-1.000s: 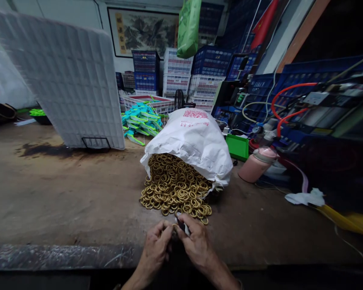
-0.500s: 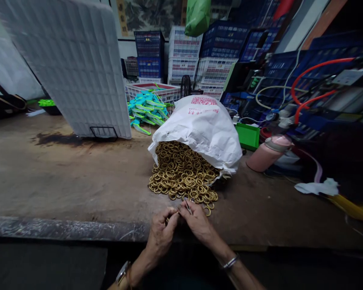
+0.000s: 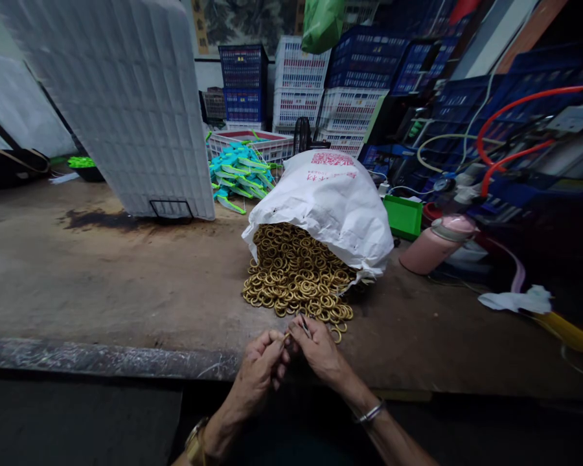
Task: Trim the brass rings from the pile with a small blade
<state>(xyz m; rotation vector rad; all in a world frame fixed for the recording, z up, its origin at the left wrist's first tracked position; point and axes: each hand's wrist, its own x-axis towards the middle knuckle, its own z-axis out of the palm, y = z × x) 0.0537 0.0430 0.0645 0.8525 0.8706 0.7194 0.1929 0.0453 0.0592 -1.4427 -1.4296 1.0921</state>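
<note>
Just in front of a heap of brass-coloured rings [image 3: 298, 294], both hands meet near the table's front edge. My left hand [image 3: 261, 366] pinches one brass ring [image 3: 287, 336], only partly visible between thumb and finger. My right hand [image 3: 320, 353] is closed around a slim, pointed metal tool [image 3: 304, 325]; its tip sticks out above the fingers and its exact kind is hidden. The fingertips of the right hand are close to the pinched ring. Behind the heap lies a white woven sack [image 3: 325, 207] on its side, more rings spilling from its mouth.
A tall pale ribbed panel [image 3: 126, 116] stands at left in a wire holder. Turquoise and lime pieces [image 3: 240, 168] are piled behind the sack. To the right are a pink bottle [image 3: 437, 246], a green tray [image 3: 402, 217] and red hoses [image 3: 490, 139]. Stacked crates [image 3: 298, 77] line the back.
My left hand has turned, and a brass ring's edge now shows between its fingertips. The right hand keeps the pointed tool. The whole view has shifted slightly.
</note>
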